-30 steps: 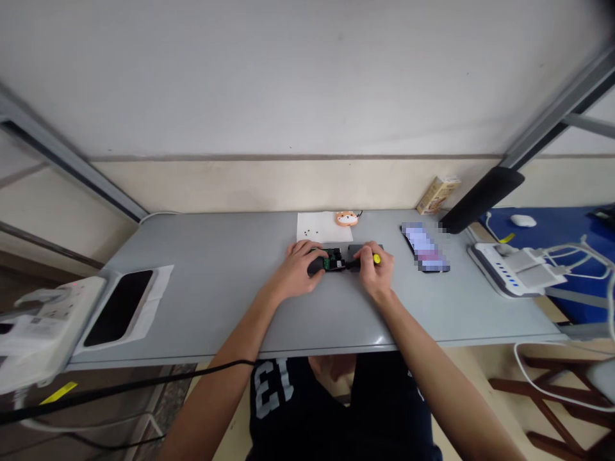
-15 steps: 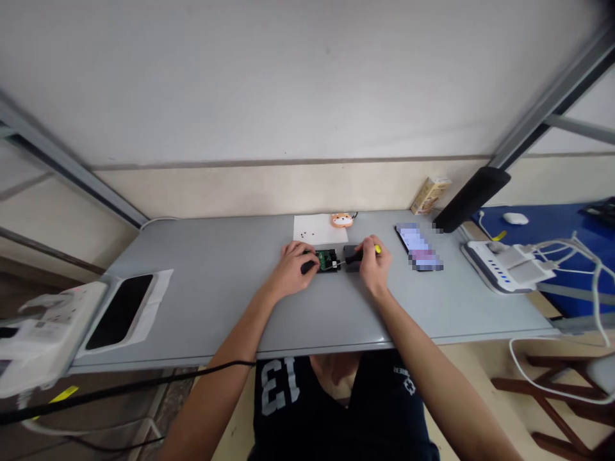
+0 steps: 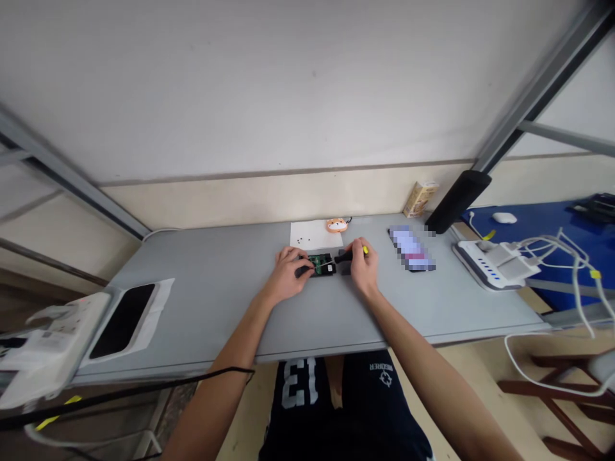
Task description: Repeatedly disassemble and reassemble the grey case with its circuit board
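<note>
A small black device with a bare green circuit board (image 3: 318, 262) lies flat on the grey table. My left hand (image 3: 288, 272) is closed on its left end, thumb and fingers pressing the casing. In my right hand (image 3: 364, 266) is a screwdriver (image 3: 343, 257) with a black handle and a yellow end. Its thin metal shaft points left across the board; whether the tip touches is too small to tell. A dark grey flat piece (image 3: 344, 269) lies partly hidden under the right hand. Just behind, several tiny dark screws (image 3: 299, 241) rest on white paper (image 3: 314, 229).
An orange animal-faced item (image 3: 337, 225) sits at the paper's corner. To the right lie a lit phone (image 3: 412, 248), a small box (image 3: 419, 199), a black cylinder (image 3: 459, 202) and a power strip (image 3: 490, 267) with cables. A dark phone (image 3: 123, 320) is at left.
The screwdriver's shaft has shifted left, from the device's right end to over the green board. My right hand moved slightly left with it. The whole view has tilted a little.
</note>
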### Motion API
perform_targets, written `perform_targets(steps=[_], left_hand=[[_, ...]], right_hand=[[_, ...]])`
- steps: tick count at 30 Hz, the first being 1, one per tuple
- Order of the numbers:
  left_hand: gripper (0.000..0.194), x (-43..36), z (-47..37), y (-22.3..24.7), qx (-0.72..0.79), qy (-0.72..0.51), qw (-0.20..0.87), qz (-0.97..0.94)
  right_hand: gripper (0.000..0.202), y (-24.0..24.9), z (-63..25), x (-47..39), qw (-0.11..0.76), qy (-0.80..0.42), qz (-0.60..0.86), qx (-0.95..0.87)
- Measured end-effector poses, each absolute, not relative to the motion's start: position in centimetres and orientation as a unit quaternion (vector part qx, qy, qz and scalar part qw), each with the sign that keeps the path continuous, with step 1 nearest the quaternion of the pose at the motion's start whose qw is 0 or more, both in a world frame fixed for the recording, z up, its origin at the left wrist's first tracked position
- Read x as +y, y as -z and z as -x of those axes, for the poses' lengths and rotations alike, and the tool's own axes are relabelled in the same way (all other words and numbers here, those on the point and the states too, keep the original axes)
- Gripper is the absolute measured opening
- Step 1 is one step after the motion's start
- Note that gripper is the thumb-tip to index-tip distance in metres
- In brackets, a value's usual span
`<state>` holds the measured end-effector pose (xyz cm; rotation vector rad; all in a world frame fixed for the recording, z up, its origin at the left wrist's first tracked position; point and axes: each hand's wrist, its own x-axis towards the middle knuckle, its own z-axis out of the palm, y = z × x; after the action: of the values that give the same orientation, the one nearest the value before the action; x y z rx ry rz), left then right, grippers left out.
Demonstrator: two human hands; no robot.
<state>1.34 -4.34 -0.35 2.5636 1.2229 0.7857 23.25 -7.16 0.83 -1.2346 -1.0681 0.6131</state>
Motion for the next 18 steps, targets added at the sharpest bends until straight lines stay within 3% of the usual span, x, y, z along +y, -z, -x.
perform_targets(steps=[10,18], left_hand=[[0.02,0.8,-3.4,-0.9,0.433,-0.264,0.015,-0.862],[0.016,6.3,-6.5,-0.6,0.417,-0.217,0.045,-0.881]], right_hand=[[0.044,-0.9,-24.7,-5.8,0.686,-0.365,0.573,-0.26],[0.044,-0.8,-25.1,-5.4,0.694,-0.392,0.562,-0.222]])
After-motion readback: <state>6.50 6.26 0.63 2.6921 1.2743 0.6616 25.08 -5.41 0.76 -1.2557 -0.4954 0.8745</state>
